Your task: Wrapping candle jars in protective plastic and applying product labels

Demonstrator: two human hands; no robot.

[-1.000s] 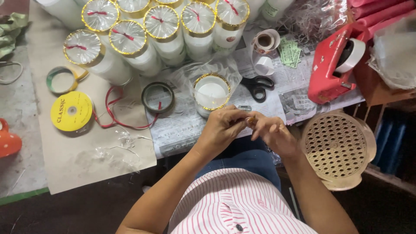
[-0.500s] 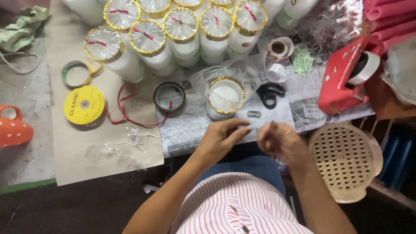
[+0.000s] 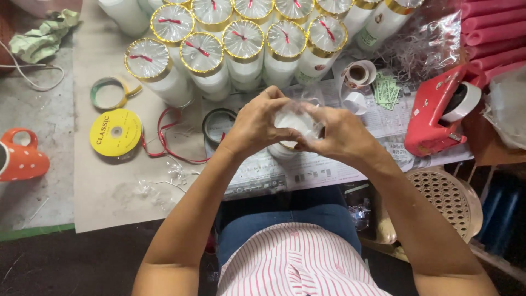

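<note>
White candle [image 3: 290, 121] half-hidden behind fingers [image 3: 263, 109]

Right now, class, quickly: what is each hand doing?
Left hand: closed around the white candle jar and its clear wrap.
Right hand: closed on the same jar's other side, pinching the wrap.

Yellow ribbon spool [image 3: 115, 132], red tape dispenser [image 3: 438, 112], orange spotted mug [image 3: 22, 159], wrapped white candles [image 3: 208, 55]

- white candle jar [image 3: 290, 131] – upright, ctr of frame, on newspaper, mostly hidden by hands
- clear cellophane wrap [image 3: 307, 118] – crinkled, gathered over jar top
</note>
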